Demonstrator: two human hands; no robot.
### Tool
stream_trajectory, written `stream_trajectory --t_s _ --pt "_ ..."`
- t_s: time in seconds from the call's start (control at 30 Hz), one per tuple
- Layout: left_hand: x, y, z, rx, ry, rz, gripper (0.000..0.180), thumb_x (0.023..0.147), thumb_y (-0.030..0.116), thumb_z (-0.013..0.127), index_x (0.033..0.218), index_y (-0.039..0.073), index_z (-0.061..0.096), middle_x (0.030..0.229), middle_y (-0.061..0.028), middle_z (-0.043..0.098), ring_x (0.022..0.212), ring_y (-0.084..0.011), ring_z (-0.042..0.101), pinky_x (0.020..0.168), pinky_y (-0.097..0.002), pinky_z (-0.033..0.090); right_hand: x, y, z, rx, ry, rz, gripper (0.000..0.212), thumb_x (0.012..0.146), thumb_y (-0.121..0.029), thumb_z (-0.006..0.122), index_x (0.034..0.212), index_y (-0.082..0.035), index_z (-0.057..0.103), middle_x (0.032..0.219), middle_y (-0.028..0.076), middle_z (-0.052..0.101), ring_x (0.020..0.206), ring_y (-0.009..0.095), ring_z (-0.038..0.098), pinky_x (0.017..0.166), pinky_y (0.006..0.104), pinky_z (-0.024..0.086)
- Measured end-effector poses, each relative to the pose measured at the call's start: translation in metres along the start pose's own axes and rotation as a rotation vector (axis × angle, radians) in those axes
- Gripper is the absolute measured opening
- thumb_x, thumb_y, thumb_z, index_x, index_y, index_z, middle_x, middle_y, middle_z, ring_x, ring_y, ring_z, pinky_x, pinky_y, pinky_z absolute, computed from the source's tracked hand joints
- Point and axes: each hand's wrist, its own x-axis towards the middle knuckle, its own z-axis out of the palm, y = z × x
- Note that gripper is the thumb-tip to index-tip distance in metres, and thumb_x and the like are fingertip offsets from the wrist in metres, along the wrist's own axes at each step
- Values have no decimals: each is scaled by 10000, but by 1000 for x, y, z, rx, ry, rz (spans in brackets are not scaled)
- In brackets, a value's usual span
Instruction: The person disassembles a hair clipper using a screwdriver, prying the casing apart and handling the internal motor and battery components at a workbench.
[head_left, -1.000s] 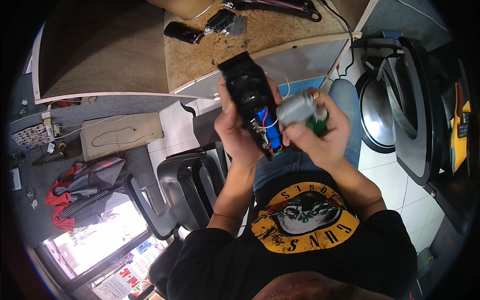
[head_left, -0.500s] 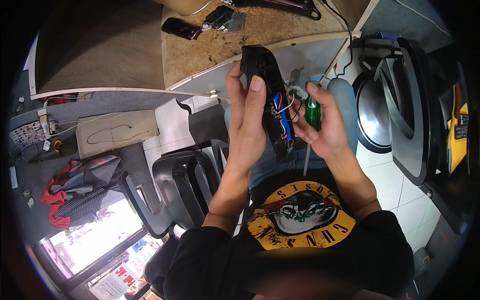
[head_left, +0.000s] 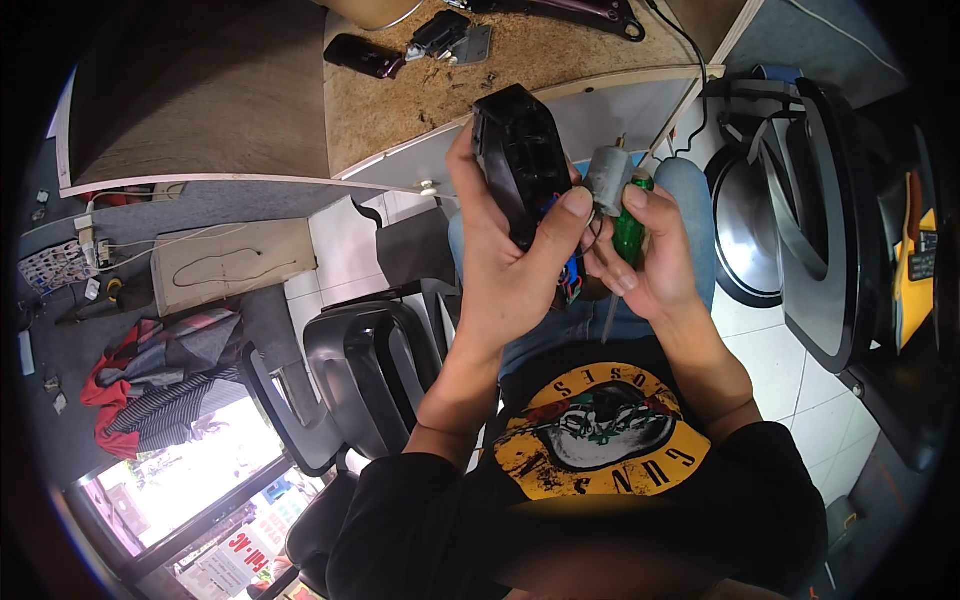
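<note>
My left hand [head_left: 510,265] is closed round a black plastic housing [head_left: 525,150], its hollow inner side turned up. Past my left thumb, blue and red wired parts [head_left: 571,275] show at the housing's lower end. A small grey cylindrical motor [head_left: 609,180] with a brass-coloured shaft stands between the two hands, my left thumb tip close against its base. My right hand [head_left: 655,245] is closed on a screwdriver with a green handle [head_left: 629,232], its shaft pointing down toward my lap. The right thumb is by the motor's side; whether it presses on it I cannot tell.
Ahead is a worn wooden worktop [head_left: 400,110] with a dark oblong part [head_left: 363,57], a black clipper-like piece [head_left: 440,35] and a dark handled tool [head_left: 600,15]. Black chairs [head_left: 370,350] stand at left, another chair [head_left: 830,230] at right. A black cable [head_left: 700,110] hangs off the worktop.
The housing has turned so its hollow inside faces up more. My left thumb has moved across to the motor's base, and the motor now stands more upright, its shaft showing.
</note>
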Motion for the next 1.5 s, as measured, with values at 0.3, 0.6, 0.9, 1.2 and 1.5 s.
stream_trajectory --t_s 0.3,0.6,0.9,1.2,1.5 --pt "-6 5 2 19 -15 31 885 891 -40 690 1573 56 134 1121 -104 591 987 -156 613 881 -316 529 -3 0 -2 71 -23 25 353 1039 -296 568 981 47 624 744 105 654 372 103 438 531 292 508" --pt "-5 8 1 -67 -9 -25 876 844 -67 669 1562 55 181 1124 -105 590 989 -160 601 880 -308 519 -3 1 -1 37 -30 7 344 1049 -295 582 1014 45 627 750 108 650 375 97 434 528 292 511" --pt "-2 -4 -10 -50 -81 2 795 952 212 694 1557 78 196 1126 -110 586 920 -169 626 805 -308 554 -5 -4 12 -160 -4 -176 251 1049 -218 633 1086 29 611 817 122 680 435 62 459 505 234 478" --pt "0 -13 -5 -378 -46 -187 621 1099 621 206 1440 125 359 1144 -141 627 649 -220 673 466 -333 582 -4 -8 31 -568 82 -470 241 966 -13 719 1157 98 624 1015 83 617 687 71 624 529 232 489" --pt "2 -28 -3 -301 -63 -130 532 1115 569 289 1372 123 421 1069 -116 618 662 -194 694 475 -298 594 -4 -12 44 -550 247 -344 285 938 -28 762 1185 75 665 980 57 654 627 44 599 504 212 446"
